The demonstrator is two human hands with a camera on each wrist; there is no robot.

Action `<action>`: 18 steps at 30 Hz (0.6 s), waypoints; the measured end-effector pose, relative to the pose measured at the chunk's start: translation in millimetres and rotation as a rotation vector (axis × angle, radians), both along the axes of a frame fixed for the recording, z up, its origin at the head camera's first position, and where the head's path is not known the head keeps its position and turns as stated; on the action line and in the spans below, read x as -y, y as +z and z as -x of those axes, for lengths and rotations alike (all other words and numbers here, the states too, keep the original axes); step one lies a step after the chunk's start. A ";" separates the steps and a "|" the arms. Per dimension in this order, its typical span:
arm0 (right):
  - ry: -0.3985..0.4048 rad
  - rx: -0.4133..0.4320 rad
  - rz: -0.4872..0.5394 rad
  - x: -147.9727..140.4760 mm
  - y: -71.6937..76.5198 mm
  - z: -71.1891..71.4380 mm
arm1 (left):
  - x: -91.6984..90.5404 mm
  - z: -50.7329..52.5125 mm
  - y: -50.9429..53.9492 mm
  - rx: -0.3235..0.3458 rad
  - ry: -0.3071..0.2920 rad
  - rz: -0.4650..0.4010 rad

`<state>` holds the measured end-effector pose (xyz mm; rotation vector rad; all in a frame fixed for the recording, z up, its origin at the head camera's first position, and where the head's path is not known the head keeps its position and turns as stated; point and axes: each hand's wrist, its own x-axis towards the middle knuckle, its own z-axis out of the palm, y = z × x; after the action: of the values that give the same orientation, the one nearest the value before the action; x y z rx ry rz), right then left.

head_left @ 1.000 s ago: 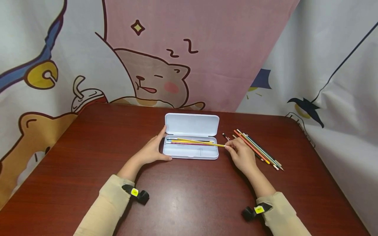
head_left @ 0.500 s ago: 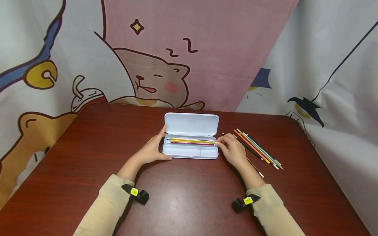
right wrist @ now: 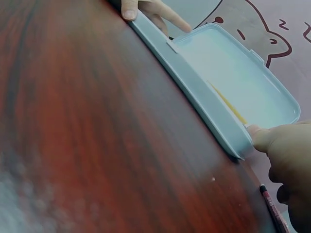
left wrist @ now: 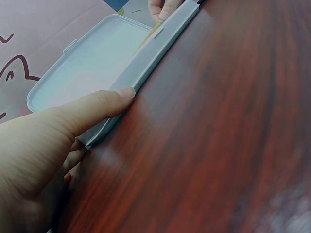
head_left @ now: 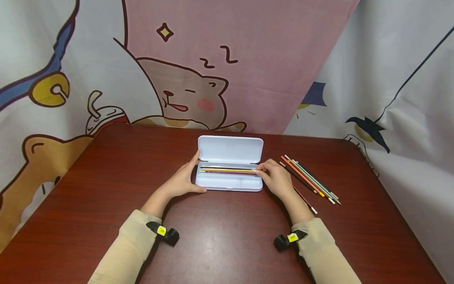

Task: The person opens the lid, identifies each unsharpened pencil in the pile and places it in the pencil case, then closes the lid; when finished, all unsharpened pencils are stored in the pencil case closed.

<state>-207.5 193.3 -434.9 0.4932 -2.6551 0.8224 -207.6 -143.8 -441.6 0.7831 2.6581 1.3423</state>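
A white pencil case (head_left: 218,184) lies with its lid (head_left: 230,149) raised at the back. My left hand (head_left: 180,180) holds its left end, the thumb on the front wall and the other fingers behind the corner. Inside the rear compartment lie several pencils, some dark and one red. My right hand (head_left: 278,179) pinches the right end of a yellow pencil (right wrist: 231,107), low over that compartment. From the left wrist the yellow pencil's far part is hidden behind the case wall (left wrist: 155,56).
Several coloured pencils (head_left: 308,177) lie in a loose slanting bunch right of my right hand. A separate dark red pencil (head_left: 306,200) lies partly under my right wrist. The reddish-brown table (head_left: 213,236) ends at a printed cloth (head_left: 266,79) behind.
My right hand has moved left with the yellow pencil, from beyond the case's right end to over it. The pencil has sunk level into the rear compartment. My left hand stays put.
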 end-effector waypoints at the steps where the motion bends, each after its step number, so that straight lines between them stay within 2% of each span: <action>1: 0.002 0.008 -0.006 0.3 0.8 -0.1 | 0.1 -0.2 0.2 0.000 0.001 0.000; 10: 0.000 0.081 -0.049 3.4 8.3 0.2 | -0.2 0.0 0.1 0.010 0.009 0.009; 18: -0.033 0.167 -0.071 4.5 13.3 1.8 | -0.5 -0.4 0.5 0.004 0.010 0.005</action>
<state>-209.3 188.9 -421.6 0.4127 -2.8456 0.7938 -207.2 -143.3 -441.1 0.7662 2.6649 1.3374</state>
